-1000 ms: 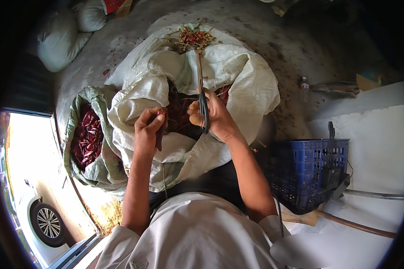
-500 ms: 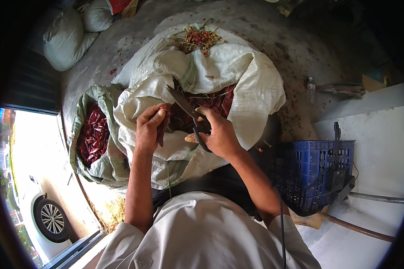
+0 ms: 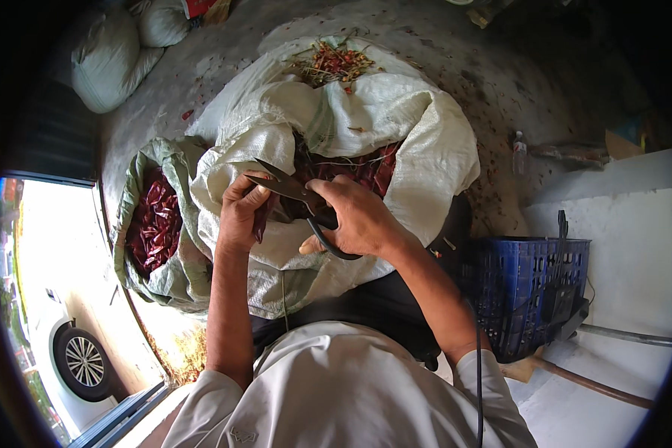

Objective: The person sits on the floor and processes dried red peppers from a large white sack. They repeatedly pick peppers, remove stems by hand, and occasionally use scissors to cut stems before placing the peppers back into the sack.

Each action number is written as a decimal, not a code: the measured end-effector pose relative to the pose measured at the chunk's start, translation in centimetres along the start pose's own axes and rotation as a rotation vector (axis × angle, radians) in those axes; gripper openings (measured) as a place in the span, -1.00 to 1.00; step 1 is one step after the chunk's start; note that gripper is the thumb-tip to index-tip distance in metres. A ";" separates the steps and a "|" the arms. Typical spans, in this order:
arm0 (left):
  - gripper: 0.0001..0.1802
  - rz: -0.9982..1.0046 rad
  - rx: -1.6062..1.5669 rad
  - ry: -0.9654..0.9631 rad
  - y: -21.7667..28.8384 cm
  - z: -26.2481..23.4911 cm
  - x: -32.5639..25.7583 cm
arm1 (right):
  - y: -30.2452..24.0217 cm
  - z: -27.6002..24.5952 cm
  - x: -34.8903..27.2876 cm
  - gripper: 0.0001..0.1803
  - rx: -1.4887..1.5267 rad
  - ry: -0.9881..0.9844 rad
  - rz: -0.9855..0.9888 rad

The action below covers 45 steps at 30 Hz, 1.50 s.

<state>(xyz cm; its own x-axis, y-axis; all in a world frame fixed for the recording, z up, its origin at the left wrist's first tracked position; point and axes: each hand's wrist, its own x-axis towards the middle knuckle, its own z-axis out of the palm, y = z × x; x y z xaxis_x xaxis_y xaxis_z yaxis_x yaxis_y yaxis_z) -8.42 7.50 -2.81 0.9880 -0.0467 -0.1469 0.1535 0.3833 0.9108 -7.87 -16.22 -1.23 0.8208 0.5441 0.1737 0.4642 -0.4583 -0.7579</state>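
Observation:
Between the thumb and fingers of my left hand (image 3: 239, 213) is a dried red chili (image 3: 261, 218), its body hanging down. My right hand (image 3: 355, 218) grips a pair of dark scissors (image 3: 291, 187) by the handles. Their blades are parted and reach the top of the chili at my left fingertips; whether they touch it I cannot tell. Below and beyond both hands lies a large white woven sack (image 3: 433, 149), its mouth rolled back around dried red chilies (image 3: 381, 168). A smaller greenish sack (image 3: 127, 257) of dried chilies (image 3: 157, 224) stands to the left.
Cut stems and chili bits (image 3: 332, 63) lie on the far fold of the white sack. A blue plastic crate (image 3: 500, 291) stands at the right, a clear bottle (image 3: 519, 153) beyond it. Stuffed white sacks (image 3: 104, 67) rest at the far left. Scraps litter the concrete floor.
My right hand has brought the scissors leftward, and the blades now lie across my left fingertips at the chili's top. My left hand has barely shifted, keeping the chili.

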 end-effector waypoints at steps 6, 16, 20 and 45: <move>-0.87 0.018 -0.095 -0.031 -0.6 -1.2 0.6 | -0.5 -0.9 1.2 0.10 -0.107 -0.116 0.012; -0.87 -0.011 -0.255 -0.105 -1.5 -3.4 1.0 | -1.1 -1.7 3.0 0.04 -0.239 -0.241 -0.003; -0.86 0.017 -0.202 -0.088 -1.5 -3.8 1.0 | -1.4 -1.4 3.6 -0.06 -0.262 -0.228 0.000; -0.92 0.119 -0.325 0.097 4.3 -6.5 1.1 | -1.2 -0.8 9.5 -0.40 -0.355 0.080 0.067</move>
<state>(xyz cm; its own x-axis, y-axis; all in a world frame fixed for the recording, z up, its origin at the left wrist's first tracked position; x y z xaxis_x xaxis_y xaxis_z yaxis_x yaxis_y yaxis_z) -6.71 15.12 -1.55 0.9904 0.0982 -0.0971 0.0092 0.6550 0.7556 -0.37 -11.10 1.86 0.8701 0.4547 0.1900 0.4837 -0.7141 -0.5061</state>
